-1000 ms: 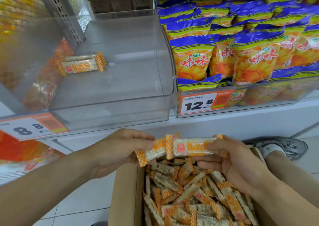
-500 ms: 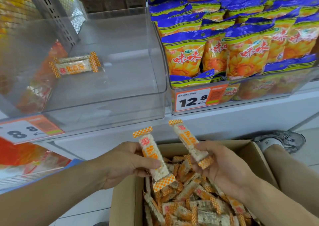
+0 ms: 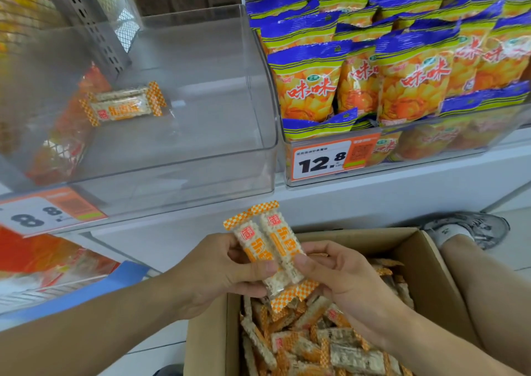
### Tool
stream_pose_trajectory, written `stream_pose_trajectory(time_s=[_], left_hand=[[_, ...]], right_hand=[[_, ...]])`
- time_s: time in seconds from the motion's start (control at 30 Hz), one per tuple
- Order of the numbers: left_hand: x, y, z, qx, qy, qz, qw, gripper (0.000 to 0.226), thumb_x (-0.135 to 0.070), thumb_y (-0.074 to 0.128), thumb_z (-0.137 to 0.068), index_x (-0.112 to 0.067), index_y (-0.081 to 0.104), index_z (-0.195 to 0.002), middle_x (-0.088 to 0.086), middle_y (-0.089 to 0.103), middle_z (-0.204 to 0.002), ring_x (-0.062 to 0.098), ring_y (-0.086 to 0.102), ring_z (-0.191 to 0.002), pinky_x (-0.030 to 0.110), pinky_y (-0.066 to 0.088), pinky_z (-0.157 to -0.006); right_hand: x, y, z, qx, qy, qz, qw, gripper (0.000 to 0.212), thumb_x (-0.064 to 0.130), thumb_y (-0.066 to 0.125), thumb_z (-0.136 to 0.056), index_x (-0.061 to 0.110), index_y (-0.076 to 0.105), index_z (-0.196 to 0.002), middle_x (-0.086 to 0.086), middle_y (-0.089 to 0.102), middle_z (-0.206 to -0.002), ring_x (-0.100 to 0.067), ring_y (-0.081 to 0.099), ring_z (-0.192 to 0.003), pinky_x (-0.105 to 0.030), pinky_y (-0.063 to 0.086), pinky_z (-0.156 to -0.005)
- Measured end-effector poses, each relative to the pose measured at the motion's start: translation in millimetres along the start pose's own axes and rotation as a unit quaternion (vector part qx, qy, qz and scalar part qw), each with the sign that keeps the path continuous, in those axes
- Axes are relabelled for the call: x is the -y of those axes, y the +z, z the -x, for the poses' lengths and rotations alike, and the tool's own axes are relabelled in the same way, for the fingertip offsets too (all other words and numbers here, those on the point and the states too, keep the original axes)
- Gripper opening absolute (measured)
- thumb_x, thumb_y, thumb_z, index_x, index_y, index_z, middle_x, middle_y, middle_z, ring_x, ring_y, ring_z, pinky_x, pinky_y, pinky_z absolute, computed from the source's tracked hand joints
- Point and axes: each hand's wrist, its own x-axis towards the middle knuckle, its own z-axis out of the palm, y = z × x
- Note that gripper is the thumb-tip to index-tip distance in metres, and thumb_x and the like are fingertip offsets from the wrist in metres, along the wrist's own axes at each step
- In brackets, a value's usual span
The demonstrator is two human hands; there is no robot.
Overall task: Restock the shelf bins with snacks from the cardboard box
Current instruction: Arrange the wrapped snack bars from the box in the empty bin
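Left hand [image 3: 218, 269] and right hand [image 3: 339, 281] meet above the cardboard box [image 3: 428, 263]; together they hold 2 snack bars [image 3: 270, 249] side by side, upright, orange-checkered ends up and down. Left thumb and fingers [image 3: 258, 268] pinch the left bar; right thumb and fingers pinch the right bar. Each wrapper carries a red square seal and orange characters, not legible. Below the fingers, the box holds many more loose bars [image 3: 316, 341] of the same kind. Above and left of the fingers, the clear shelf bin [image 3: 201, 157] contains 2 bars [image 3: 126, 104] lying flat toward its back left; its price tag [image 3: 43, 212] shows "8.8", partly blurred. Above and right of the fingers, the next bin holds blue-and-yellow snack bags [image 3: 310, 85] printed "咪咪", tagged "12.8" [image 3: 321, 161].
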Motion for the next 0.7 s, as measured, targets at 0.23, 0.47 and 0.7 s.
stream_pose_trajectory(time_s=[0.23, 0.47, 0.7], left_hand=[[-1.4, 1.4, 0.6, 0.037, -0.002, 0.035, 0.999, 0.043, -0.018, 0.077, -0.076, 0.003, 0.069, -0.112, 0.017, 0.075, -0.109, 0.029, 0.073, -0.103, 0.036, 0.061, -0.083], [-10.2, -5.2, 7.9, -0.032, 0.042, -0.003, 0.999, 0.044, -0.028, 0.077, -0.075, -0.005, 0.069, -0.111, 0.012, 0.077, -0.100, 0.023, 0.074, -0.090, 0.036, 0.062, -0.078], [-35.4, -26.6, 52.0, -0.030, 0.199, -0.186, 0.962, 0.037, -0.033, 0.087, -0.076, -0.016, 0.068, -0.104, 0.005, 0.076, -0.095, 0.019, 0.074, -0.084, 0.033, 0.060, -0.077]], right_hand=[[-7.9, 6.7, 3.6, 0.040, -0.046, 0.090, 0.994, 0.037, 0.027, 0.083, -0.077, 0.010, 0.065, -0.105, -0.008, 0.075, -0.101, -0.033, 0.070, -0.089, -0.037, 0.060, -0.072], [3.3, 3.0, -0.9, 0.034, -0.111, 0.173, 0.978, 0.031, 0.035, 0.086, -0.073, 0.030, 0.069, -0.098, -0.001, 0.074, -0.099, -0.017, 0.071, -0.085, -0.039, 0.059, -0.069], [26.4, 6.4, 17.0, 0.061, -0.185, 0.189, 0.963, 0.056, 0.053, 0.095, -0.052, 0.029, 0.072, -0.098, -0.005, 0.075, -0.104, -0.021, 0.072, -0.098, -0.033, 0.058, -0.080]])
